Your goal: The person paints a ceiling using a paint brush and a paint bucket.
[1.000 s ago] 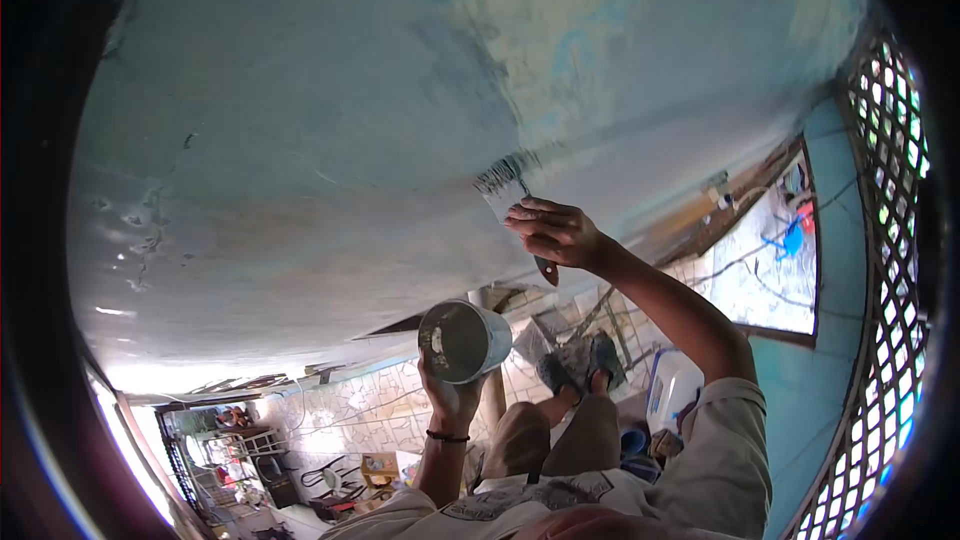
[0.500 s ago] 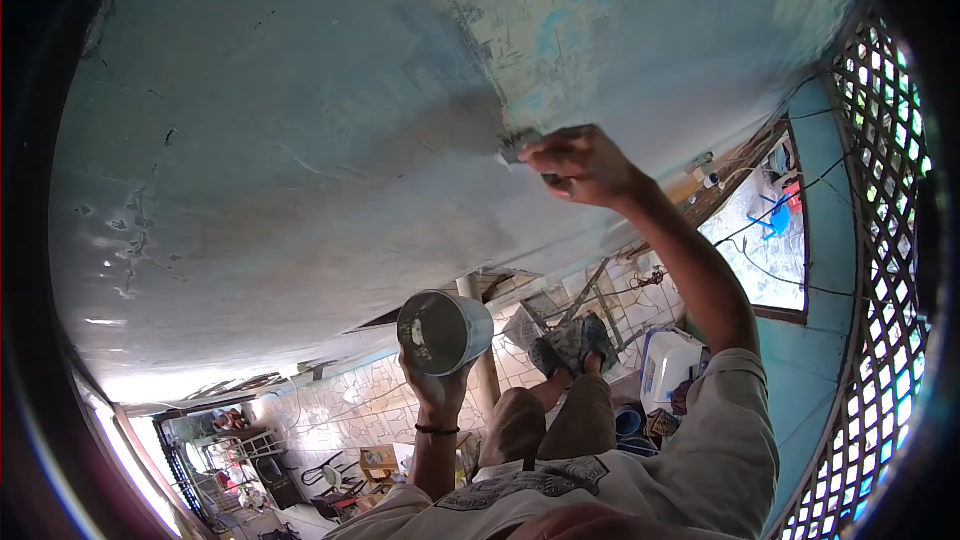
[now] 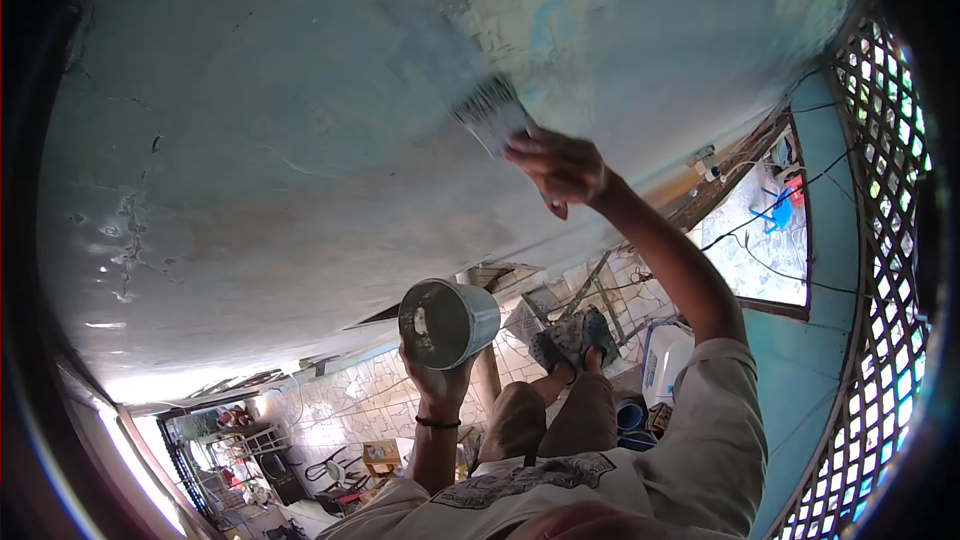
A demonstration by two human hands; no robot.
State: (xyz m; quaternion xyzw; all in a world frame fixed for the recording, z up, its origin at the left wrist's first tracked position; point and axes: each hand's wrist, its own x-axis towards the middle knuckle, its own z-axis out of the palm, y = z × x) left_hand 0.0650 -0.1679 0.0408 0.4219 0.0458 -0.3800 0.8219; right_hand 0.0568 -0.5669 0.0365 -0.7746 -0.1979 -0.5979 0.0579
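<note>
My right hand is closed on the handle of a wide paintbrush, whose dark bristles point up and left against the wall. The wall is blue-grey, with a pale, patchy strip near the top. Below and to the left, my left hand holds a grey bucket from underneath. The bucket is tilted so its open mouth faces the camera, and some pale coating shows inside.
Below, my feet in dark clogs stand on a raised support above a tiled floor. A lattice screen runs down the right side. A white container, chairs and shelves stand lower down. Cables hang near the window opening.
The brush has turned and moved up and left, so its bristles and handle now show. My right hand has shifted slightly left and down. The bucket has barely moved.
</note>
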